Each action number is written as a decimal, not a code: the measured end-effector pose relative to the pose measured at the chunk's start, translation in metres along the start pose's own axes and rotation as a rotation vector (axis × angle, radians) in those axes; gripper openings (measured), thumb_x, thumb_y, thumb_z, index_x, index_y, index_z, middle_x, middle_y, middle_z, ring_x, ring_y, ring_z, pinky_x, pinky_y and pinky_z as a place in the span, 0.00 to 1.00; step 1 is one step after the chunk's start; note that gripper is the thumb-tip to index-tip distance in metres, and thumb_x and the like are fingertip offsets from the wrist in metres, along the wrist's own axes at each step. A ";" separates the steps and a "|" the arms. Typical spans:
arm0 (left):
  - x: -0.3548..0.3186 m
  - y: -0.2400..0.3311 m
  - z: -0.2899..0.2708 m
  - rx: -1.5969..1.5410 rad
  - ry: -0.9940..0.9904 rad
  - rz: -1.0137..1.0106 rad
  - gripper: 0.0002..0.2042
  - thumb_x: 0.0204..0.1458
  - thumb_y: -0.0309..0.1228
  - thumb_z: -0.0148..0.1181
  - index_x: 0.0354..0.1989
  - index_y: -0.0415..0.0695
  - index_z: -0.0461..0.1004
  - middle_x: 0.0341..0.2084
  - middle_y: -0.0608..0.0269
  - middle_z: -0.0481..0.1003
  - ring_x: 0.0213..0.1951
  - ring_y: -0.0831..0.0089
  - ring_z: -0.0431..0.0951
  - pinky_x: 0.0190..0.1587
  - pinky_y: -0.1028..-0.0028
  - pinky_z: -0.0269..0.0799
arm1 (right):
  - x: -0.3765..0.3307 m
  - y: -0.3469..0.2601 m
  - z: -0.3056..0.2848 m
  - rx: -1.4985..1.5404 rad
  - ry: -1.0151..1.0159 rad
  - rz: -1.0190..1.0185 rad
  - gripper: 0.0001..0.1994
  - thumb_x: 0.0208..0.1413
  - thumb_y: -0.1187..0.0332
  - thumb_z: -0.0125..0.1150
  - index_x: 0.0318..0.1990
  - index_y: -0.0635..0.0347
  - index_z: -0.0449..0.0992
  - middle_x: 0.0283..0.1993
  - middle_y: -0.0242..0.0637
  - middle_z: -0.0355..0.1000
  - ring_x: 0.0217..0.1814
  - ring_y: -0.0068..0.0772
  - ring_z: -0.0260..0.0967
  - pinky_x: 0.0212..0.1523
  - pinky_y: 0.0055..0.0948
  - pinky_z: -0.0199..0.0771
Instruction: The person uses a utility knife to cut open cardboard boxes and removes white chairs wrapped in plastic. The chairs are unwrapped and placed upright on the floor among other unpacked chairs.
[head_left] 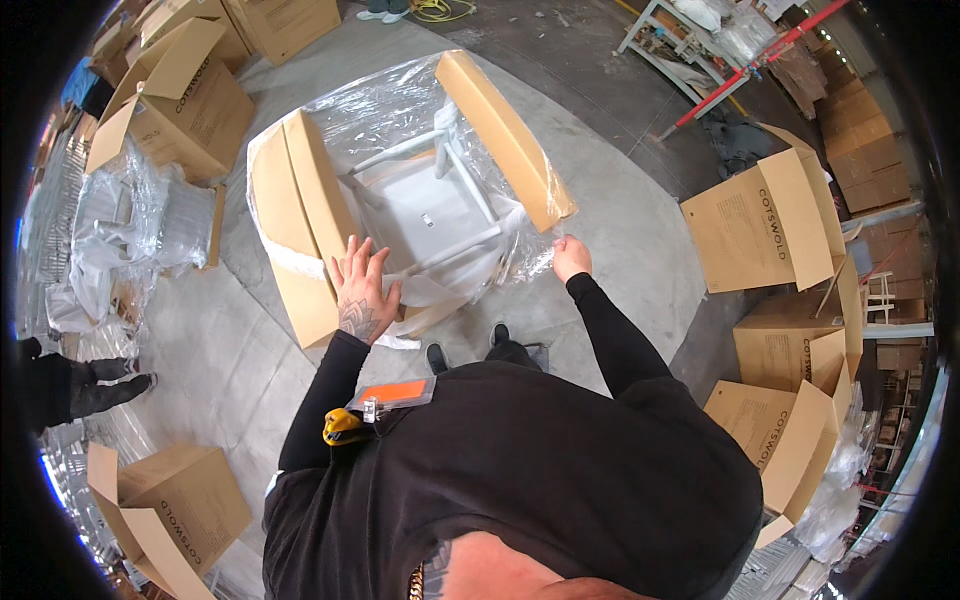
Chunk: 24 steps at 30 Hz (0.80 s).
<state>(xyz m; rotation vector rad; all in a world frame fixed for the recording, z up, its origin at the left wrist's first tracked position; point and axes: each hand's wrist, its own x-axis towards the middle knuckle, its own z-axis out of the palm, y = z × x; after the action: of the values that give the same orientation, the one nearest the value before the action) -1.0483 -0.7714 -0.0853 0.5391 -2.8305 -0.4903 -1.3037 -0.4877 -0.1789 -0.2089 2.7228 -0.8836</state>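
Note:
In front of me is a pale grey piece of furniture with legs [430, 222], apparently a chair, bundled in clear plastic wrap [375, 105]. Long cardboard pieces flank it: a left cardboard piece [318, 180] and a right cardboard piece [505, 145]. My left hand [362, 290] lies with fingers spread on the near end of the left cardboard. At the near right corner, my right hand [571, 259] is closed in a grip on the edge of the plastic wrap, just below the right cardboard's end. White foam sheeting shows beneath the wrap.
Open cardboard boxes stand at left [195, 105], lower left [185, 510] and right [765, 222]. Another wrapped grey item [150, 215] is at left. A person in dark clothes [85, 385] stands at the left edge. A red pole [755, 65] slants across the upper right.

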 end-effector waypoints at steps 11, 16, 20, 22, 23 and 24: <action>0.173 0.129 0.157 -1.237 -0.387 -0.606 0.42 0.55 0.59 0.51 0.67 0.40 0.46 0.54 0.48 0.68 0.52 0.60 0.72 0.46 0.58 0.71 | 0.006 0.016 -0.027 -0.240 -0.255 -0.438 0.12 0.58 0.65 0.47 0.34 0.64 0.73 0.30 0.57 0.72 0.35 0.62 0.71 0.36 0.55 0.69; 0.231 0.166 0.170 -1.304 -0.357 -0.743 0.47 0.51 0.59 0.56 0.68 0.41 0.41 0.52 0.46 0.68 0.49 0.60 0.73 0.44 0.52 0.73 | 0.041 0.031 -0.102 -0.151 -0.383 -0.615 0.06 0.54 0.70 0.49 0.35 0.62 0.69 0.28 0.53 0.72 0.32 0.60 0.70 0.32 0.52 0.69; 0.235 0.173 0.172 -1.308 -0.321 -0.788 0.44 0.51 0.55 0.57 0.68 0.41 0.45 0.49 0.50 0.70 0.40 0.64 0.76 0.38 0.56 0.77 | 0.085 0.050 -0.107 -0.153 -0.449 -0.858 0.05 0.51 0.72 0.50 0.35 0.59 0.67 0.28 0.48 0.72 0.31 0.56 0.72 0.30 0.50 0.71; 0.238 0.180 0.178 -1.272 -0.221 -0.794 0.40 0.53 0.53 0.56 0.68 0.43 0.48 0.49 0.50 0.70 0.42 0.64 0.77 0.36 0.58 0.77 | 0.085 0.050 -0.109 -0.136 -0.582 -0.951 0.06 0.49 0.73 0.50 0.35 0.59 0.66 0.28 0.46 0.71 0.30 0.54 0.72 0.30 0.48 0.72; 0.237 0.178 0.183 -1.259 -0.202 -0.785 0.40 0.53 0.52 0.55 0.68 0.44 0.48 0.50 0.50 0.70 0.42 0.63 0.77 0.36 0.59 0.77 | 0.088 0.043 -0.114 -0.134 -0.659 -0.997 0.06 0.48 0.73 0.50 0.35 0.60 0.66 0.29 0.46 0.71 0.31 0.54 0.72 0.30 0.47 0.72; 0.238 0.176 0.188 -1.250 -0.179 -0.771 0.39 0.53 0.52 0.55 0.68 0.44 0.48 0.50 0.50 0.70 0.43 0.63 0.76 0.35 0.60 0.78 | 0.095 0.039 -0.117 -0.137 -0.731 -1.046 0.07 0.48 0.73 0.50 0.36 0.60 0.66 0.29 0.46 0.72 0.31 0.54 0.72 0.31 0.47 0.72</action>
<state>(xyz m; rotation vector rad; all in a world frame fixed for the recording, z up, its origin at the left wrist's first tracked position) -1.3710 -0.6564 -0.1589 1.2131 -1.7091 -2.2096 -1.4310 -0.4125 -0.1306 -1.6904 1.8570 -0.6063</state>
